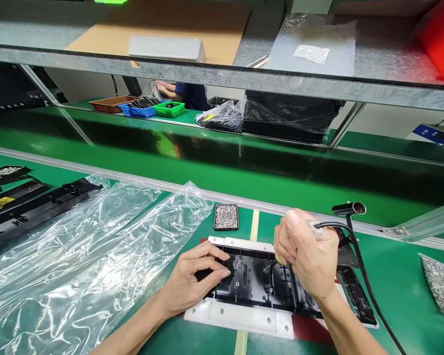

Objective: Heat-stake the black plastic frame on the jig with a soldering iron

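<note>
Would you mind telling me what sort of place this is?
Probably a factory assembly line: a long green belt, a small tray of screws, and a corded driver in the right hand.

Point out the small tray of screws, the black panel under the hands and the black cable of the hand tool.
tray of screws (226, 229): head view, its near black rim.
black panel (255, 286): head view, bare middle part.
black cable (369, 295): head view, stretch beside the panel's right end.
</note>
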A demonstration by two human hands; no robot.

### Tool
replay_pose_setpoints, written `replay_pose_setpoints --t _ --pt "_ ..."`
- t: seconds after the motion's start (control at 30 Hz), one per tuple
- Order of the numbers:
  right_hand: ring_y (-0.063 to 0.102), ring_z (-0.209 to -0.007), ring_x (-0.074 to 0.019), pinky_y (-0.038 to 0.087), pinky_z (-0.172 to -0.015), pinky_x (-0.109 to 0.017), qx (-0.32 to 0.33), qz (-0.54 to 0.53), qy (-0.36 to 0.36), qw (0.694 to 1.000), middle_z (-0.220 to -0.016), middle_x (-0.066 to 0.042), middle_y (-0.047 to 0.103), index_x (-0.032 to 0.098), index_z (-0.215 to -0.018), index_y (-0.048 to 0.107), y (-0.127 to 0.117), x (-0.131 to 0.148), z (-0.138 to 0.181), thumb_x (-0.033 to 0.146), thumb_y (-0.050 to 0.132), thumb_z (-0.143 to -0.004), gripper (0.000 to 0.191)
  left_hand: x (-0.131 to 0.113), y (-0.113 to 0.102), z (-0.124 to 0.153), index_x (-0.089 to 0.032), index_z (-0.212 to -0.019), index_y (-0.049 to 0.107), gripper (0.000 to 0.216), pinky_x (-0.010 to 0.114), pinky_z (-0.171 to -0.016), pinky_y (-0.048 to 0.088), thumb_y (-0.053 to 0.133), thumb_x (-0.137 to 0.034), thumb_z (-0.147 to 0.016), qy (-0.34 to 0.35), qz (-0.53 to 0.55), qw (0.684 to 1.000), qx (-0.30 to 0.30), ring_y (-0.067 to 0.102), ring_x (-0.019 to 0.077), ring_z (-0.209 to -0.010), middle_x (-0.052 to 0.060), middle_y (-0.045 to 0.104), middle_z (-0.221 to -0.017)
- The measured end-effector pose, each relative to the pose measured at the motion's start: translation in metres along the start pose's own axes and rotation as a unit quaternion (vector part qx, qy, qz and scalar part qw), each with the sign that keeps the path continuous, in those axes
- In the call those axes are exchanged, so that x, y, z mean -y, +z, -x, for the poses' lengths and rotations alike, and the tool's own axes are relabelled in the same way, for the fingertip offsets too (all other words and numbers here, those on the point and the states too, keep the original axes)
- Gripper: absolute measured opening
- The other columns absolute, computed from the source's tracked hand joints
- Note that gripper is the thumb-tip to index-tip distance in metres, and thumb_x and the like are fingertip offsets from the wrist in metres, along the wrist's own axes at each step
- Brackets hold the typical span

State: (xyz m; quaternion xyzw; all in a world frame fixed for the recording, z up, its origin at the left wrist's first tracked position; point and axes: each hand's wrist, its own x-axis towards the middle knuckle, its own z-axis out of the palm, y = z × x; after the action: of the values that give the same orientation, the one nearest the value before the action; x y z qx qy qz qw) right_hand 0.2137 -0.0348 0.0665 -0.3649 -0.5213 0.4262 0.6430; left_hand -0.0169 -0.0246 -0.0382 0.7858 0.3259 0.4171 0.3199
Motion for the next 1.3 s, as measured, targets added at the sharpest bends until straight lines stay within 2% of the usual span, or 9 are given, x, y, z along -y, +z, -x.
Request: replay_pose_setpoints --t 0.17,0.43,0.53,0.63,0.73,1.03,1.3 --pt "0.032 -0.044 -0.0079 0.027 -0.039 -0.023 0.007 -0.003 -0.005 1.000 -0.053 0.005 0.033 0.020 -0.061 0.038 -0.0014 -0.0032 0.0005 0.040 0.059 -0.102 0.050 -0.0011 -0.0007 -0.0010 -0.025 -0.083 0.077 0.016 0.045 -0.122 0.040 0.068 -0.021 -0.095 0.005 -0.007 1.000 -0.001 0.072 0.0152 -0.093 0.003 0.074 -0.103" --pt "0.030 -0.043 -0.0079 0.026 -0.037 -0.022 0.002 -0.011 0.001 1.000 -0.051 0.005 0.031 0.021 -0.060 0.037 0.0000 0.0000 0.0011 0.041 0.060 -0.101 0.051 -0.0009 0.0003 -0.0008 -0.026 -0.084 0.077 0.015 0.044 -0.125 0.035 0.068 -0.019 -0.095 0.001 0.007 1.000 -0.003 0.072 0.0135 -0.095 0.000 0.074 -0.104" --pt "0.028 -0.041 -0.0078 0.024 -0.036 -0.022 0.002 -0.021 0.007 1.000 -0.050 0.006 0.029 0.021 -0.059 0.036 0.0017 0.0013 0.0003 0.042 0.060 -0.101 0.053 -0.0013 0.0008 -0.0015 -0.025 -0.084 0.078 0.016 0.040 -0.117 0.045 0.068 -0.020 -0.095 0.001 0.013 1.000 -0.004 0.072 0.0139 -0.094 0.001 0.074 -0.104" --pt "0.027 -0.040 -0.0081 0.024 -0.035 -0.022 0.000 -0.021 0.014 1.000 -0.049 0.006 0.027 0.021 -0.058 0.036 0.0031 0.0026 -0.0007 0.044 0.061 -0.100 0.054 -0.0017 0.0016 -0.0023 -0.024 -0.084 0.078 0.016 0.033 -0.096 0.056 0.068 -0.021 -0.095 -0.001 0.023 1.000 -0.004 0.072 0.0152 -0.091 0.003 0.074 -0.103" --pt "0.027 -0.040 -0.0080 0.025 -0.035 -0.021 -0.006 -0.019 0.012 1.000 -0.048 0.006 0.027 0.021 -0.058 0.035 0.0040 0.0037 -0.0010 0.046 0.062 -0.099 0.055 -0.0021 0.0018 -0.0031 -0.023 -0.083 0.079 0.016 0.030 -0.084 0.057 0.068 -0.023 -0.095 -0.004 0.029 1.000 -0.006 0.072 0.0165 -0.090 0.005 0.074 -0.102" --pt "0.027 -0.039 -0.0083 0.024 -0.034 -0.021 -0.015 -0.020 0.014 1.000 -0.049 0.006 0.026 0.022 -0.058 0.035 0.0038 0.0023 0.0008 0.045 0.064 -0.098 0.054 -0.0030 0.0009 -0.0037 -0.023 -0.082 0.078 0.016 0.029 -0.085 0.056 0.068 -0.023 -0.095 0.007 0.029 0.999 -0.011 0.072 0.0149 -0.088 0.004 0.074 -0.101" --pt "0.027 -0.039 -0.0085 0.023 -0.034 -0.022 -0.015 -0.022 0.016 0.999 -0.049 0.006 0.027 0.021 -0.058 0.035 0.0040 0.0016 -0.0003 0.044 0.064 -0.098 0.054 -0.0038 0.0022 -0.0040 -0.023 -0.083 0.078 0.016 0.026 -0.075 0.055 0.068 -0.022 -0.095 0.007 0.038 0.999 -0.013 0.071 0.0147 -0.087 0.004 0.074 -0.102"
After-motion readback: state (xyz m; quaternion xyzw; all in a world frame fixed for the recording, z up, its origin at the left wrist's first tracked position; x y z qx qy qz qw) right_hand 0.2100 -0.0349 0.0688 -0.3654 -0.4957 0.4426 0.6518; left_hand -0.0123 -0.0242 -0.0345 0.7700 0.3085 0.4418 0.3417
